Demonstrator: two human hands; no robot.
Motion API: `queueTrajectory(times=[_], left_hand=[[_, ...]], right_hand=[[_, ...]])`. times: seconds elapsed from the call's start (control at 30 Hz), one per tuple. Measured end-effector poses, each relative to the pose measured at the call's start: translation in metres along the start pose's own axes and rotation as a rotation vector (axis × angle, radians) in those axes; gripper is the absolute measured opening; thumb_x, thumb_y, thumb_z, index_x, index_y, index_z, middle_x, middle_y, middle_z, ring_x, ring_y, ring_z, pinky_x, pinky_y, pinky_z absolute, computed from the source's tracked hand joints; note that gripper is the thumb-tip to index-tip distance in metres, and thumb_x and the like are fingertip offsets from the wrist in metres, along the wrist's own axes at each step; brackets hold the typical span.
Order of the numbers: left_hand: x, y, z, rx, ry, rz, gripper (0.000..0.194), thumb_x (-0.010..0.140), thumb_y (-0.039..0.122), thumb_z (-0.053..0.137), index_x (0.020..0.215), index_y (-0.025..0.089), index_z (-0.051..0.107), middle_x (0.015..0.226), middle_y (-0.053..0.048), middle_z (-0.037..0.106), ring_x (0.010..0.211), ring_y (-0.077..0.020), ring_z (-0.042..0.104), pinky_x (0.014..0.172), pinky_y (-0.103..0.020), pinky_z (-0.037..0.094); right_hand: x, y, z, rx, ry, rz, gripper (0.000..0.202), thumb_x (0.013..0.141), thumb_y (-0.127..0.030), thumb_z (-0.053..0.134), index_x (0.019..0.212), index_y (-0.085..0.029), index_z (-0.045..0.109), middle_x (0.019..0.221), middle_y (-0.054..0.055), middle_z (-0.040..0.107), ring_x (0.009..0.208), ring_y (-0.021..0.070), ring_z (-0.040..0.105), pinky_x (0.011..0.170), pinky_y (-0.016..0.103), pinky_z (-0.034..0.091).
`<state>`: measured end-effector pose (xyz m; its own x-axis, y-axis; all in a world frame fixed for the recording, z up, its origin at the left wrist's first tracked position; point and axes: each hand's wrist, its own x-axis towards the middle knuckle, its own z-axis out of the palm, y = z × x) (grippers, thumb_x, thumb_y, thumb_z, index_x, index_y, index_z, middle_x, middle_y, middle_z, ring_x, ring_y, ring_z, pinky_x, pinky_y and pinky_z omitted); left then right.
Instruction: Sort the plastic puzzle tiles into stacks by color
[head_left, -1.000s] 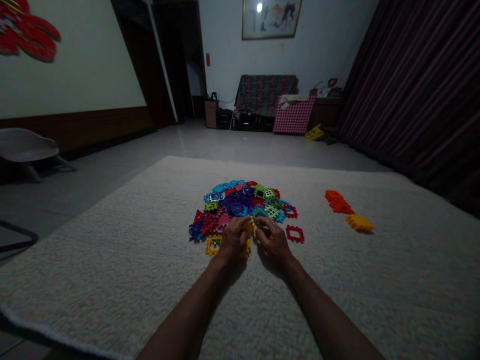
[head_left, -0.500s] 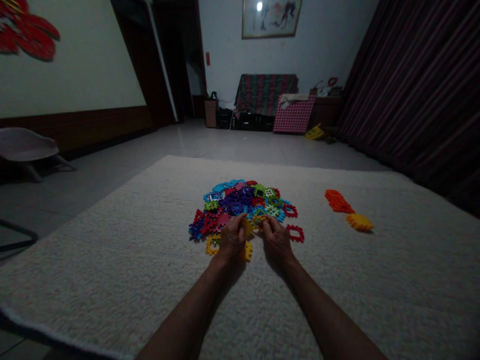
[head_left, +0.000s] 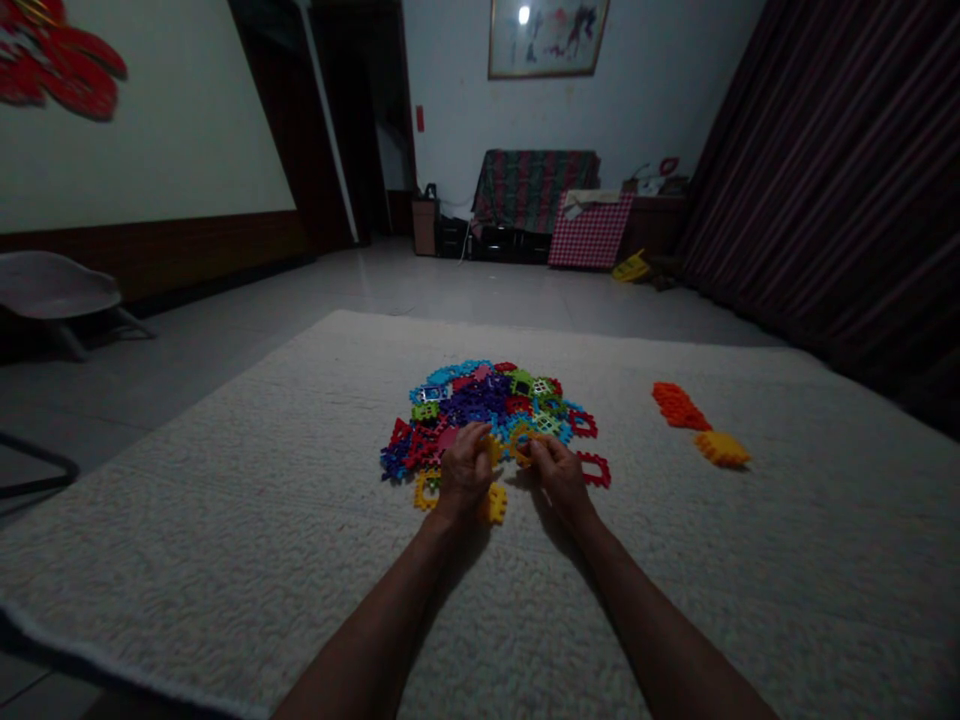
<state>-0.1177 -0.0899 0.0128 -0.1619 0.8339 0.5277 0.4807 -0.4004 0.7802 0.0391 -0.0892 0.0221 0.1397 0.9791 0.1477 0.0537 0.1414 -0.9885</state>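
A heap of coloured plastic interlocking tiles with notched edges lies in front of me. My left hand is closed at its near side, on a yellow tile that shows past the fingers. Between thumb and fingers my right hand pinches a yellow frame-shaped tile, apart from the left one. Beside my left wrist lie more yellow tiles, partly covered by the hand. A red frame-shaped tile rests just right of my right hand.
To the right on the pale mat are a row of orange tiles and a yellow stack. A chair stands at the left, a dark curtain hangs at the right, and covered furniture is at the back.
My right hand has moved slightly right, and the yellow frame-shaped tile in it is now tilted up more. My left hand stays about where it was. The view has shifted a little.
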Motion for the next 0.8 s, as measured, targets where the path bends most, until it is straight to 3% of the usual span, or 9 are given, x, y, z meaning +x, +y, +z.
queueTrajectory(times=[0.13, 0.3, 0.6, 0.7, 0.8], left_hand=[[-0.001, 0.001, 0.0, -0.063, -0.031, -0.044, 0.048, 0.074, 0.001, 0.048, 0.109, 0.02, 0.073, 0.113, -0.007, 0.075, 0.106, -0.0207, 0.069, 0.1, -0.04, 0.055], [-0.004, 0.001, 0.003, -0.163, -0.068, -0.096, 0.042, 0.08, 0.006, 0.049, 0.112, 0.019, 0.073, 0.113, -0.009, 0.075, 0.103, -0.021, 0.07, 0.095, -0.038, 0.057], [-0.01, 0.004, 0.005, -0.129, -0.125, -0.031, 0.049, 0.075, 0.002, 0.049, 0.114, 0.02, 0.073, 0.113, -0.007, 0.075, 0.104, -0.0207, 0.07, 0.098, -0.037, 0.055], [-0.003, 0.006, -0.006, -0.024, -0.125, 0.019, 0.05, 0.073, 0.002, 0.05, 0.112, 0.02, 0.074, 0.114, -0.007, 0.075, 0.107, -0.0222, 0.068, 0.101, -0.04, 0.054], [0.004, 0.004, -0.027, 0.115, -0.096, -0.015, 0.046, 0.072, 0.002, 0.05, 0.106, 0.019, 0.076, 0.109, -0.008, 0.075, 0.103, -0.0225, 0.069, 0.099, -0.039, 0.055]], right_hand=[[-0.004, 0.003, 0.008, -0.021, -0.086, -0.058, 0.035, 0.08, -0.053, 0.06, 0.085, -0.019, 0.067, 0.083, 0.006, 0.071, 0.074, 0.0196, 0.065, 0.064, 0.031, 0.056], [-0.003, 0.01, 0.011, 0.068, -0.122, 0.045, 0.042, 0.081, -0.054, 0.057, 0.105, -0.021, 0.065, 0.094, 0.007, 0.072, 0.07, 0.0188, 0.067, 0.062, 0.033, 0.057], [-0.002, 0.005, 0.005, -0.003, -0.26, -0.039, 0.038, 0.079, -0.048, 0.062, 0.098, -0.017, 0.072, 0.086, 0.006, 0.072, 0.073, 0.0191, 0.064, 0.063, 0.03, 0.053], [-0.005, 0.008, 0.003, -0.053, -0.201, -0.079, 0.035, 0.08, -0.048, 0.06, 0.094, -0.018, 0.071, 0.086, 0.005, 0.072, 0.076, 0.0197, 0.064, 0.068, 0.031, 0.053], [-0.011, 0.013, 0.001, -0.13, -0.077, -0.115, 0.037, 0.08, -0.047, 0.056, 0.1, -0.019, 0.07, 0.091, 0.006, 0.073, 0.081, 0.0213, 0.065, 0.075, 0.035, 0.055]])
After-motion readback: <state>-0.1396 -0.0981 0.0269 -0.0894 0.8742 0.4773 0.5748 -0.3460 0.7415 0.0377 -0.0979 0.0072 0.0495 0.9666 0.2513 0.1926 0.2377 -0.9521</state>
